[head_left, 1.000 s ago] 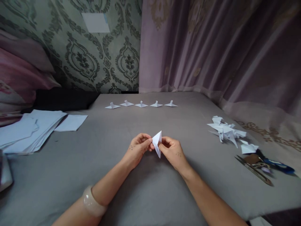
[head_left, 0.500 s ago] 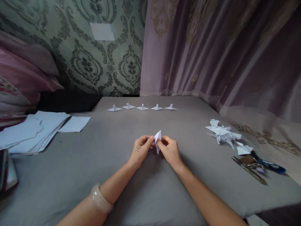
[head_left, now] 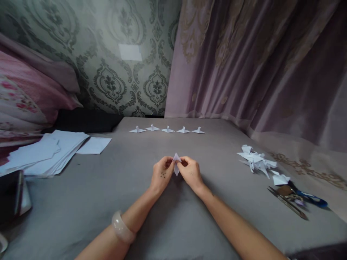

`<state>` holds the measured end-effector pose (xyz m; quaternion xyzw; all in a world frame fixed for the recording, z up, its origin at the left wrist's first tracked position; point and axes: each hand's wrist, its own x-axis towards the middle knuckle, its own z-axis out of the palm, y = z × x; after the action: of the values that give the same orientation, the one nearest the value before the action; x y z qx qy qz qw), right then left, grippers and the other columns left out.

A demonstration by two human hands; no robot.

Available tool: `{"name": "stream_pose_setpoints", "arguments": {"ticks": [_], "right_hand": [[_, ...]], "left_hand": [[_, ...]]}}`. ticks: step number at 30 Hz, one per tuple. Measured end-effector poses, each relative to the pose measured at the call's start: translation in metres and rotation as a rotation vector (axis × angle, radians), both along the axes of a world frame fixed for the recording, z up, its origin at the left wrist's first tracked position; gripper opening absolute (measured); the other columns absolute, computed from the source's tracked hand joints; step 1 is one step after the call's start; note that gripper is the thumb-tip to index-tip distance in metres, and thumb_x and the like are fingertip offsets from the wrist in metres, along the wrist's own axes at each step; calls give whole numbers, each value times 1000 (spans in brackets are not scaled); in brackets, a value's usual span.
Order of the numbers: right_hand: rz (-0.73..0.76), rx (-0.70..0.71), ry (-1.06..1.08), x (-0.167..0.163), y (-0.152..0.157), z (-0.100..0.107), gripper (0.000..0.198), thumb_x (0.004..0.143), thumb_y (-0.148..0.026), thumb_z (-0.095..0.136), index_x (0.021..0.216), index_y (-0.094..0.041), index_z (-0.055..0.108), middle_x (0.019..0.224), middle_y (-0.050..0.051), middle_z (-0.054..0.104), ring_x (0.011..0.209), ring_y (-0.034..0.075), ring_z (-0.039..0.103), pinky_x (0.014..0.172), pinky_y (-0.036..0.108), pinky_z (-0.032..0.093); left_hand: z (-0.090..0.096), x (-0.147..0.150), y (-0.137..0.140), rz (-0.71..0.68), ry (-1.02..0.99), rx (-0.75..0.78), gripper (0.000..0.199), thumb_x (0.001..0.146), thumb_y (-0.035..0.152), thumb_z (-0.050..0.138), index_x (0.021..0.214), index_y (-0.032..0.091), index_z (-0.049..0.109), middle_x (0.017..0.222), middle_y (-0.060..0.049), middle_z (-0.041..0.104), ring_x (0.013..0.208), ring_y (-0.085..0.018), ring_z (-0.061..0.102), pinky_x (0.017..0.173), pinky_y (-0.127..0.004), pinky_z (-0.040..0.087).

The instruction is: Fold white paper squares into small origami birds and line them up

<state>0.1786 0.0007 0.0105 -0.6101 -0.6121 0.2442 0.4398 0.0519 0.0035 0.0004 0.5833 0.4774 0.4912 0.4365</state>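
Observation:
A small folded white paper [head_left: 176, 168], narrow and diamond-shaped, stands upright between both hands just above the grey cloth. My left hand [head_left: 163, 172] pinches its left side, thumb forward, with a pale bangle on that wrist. From the other side my right hand [head_left: 189, 171] grips the same paper between thumb and fingers. The thumbs meet near the paper's middle and cover part of it. Beyond the hands, several folded paper cranes [head_left: 167, 130] sit in a row with wings spread.
At left lie a stack of white paper sheets [head_left: 67, 144] and a dark phone-like object [head_left: 11, 195]. To the right are a pile of folded paper pieces [head_left: 256, 159], tweezers [head_left: 288, 204] and a blue-handled tool [head_left: 311, 198]. A curtain [head_left: 217, 72] hangs behind the grey surface [head_left: 135, 224].
The view has shifted slightly. Both hands have drawn closer together, and the folded paper is turned from a slant to a straighter, narrower diamond facing me.

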Motion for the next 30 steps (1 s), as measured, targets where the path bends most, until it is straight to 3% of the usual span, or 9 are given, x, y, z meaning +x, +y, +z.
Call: {"name": "stream_pose_setpoints", "arguments": {"ticks": [6,10,16,21,30], "right_hand": [[-8,35,-187,2,3,-6,15,81,-25,54,81,-18,67,78,4,68,69,16,61,68,26,45],[8,18,-249,8,-1,-8,15,79,-17,52,81,-19,67,81,5,67,72,17,59,71,27,43],[66,-21,-412,15,-7,-13,23,80,-9,50,91,-21,66,91,5,66,83,18,61,75,26,42],[148,-15,-485,21,-7,-16,30,82,-6,47,101,-21,65,103,6,60,90,16,60,80,24,44],[313,-40,-635,28,-14,1,38,88,-10,41,116,-26,62,110,6,57,94,16,57,78,25,43]], "left_hand": [[-2,-8,7,87,292,128,12,81,21,53,84,18,64,74,-3,68,67,-15,62,64,-25,45],[-10,-8,10,69,443,193,21,78,12,49,94,18,62,79,-4,65,71,-16,60,67,-26,45],[-12,-10,8,-70,559,255,31,79,8,43,100,17,64,87,-6,61,72,-15,58,70,-26,45],[-4,-14,5,-157,803,276,37,81,7,43,109,20,63,97,-8,60,88,-20,58,77,-29,46],[3,-23,8,-347,980,438,39,85,4,37,112,19,61,107,-10,58,92,-20,55,84,-34,47]]}}
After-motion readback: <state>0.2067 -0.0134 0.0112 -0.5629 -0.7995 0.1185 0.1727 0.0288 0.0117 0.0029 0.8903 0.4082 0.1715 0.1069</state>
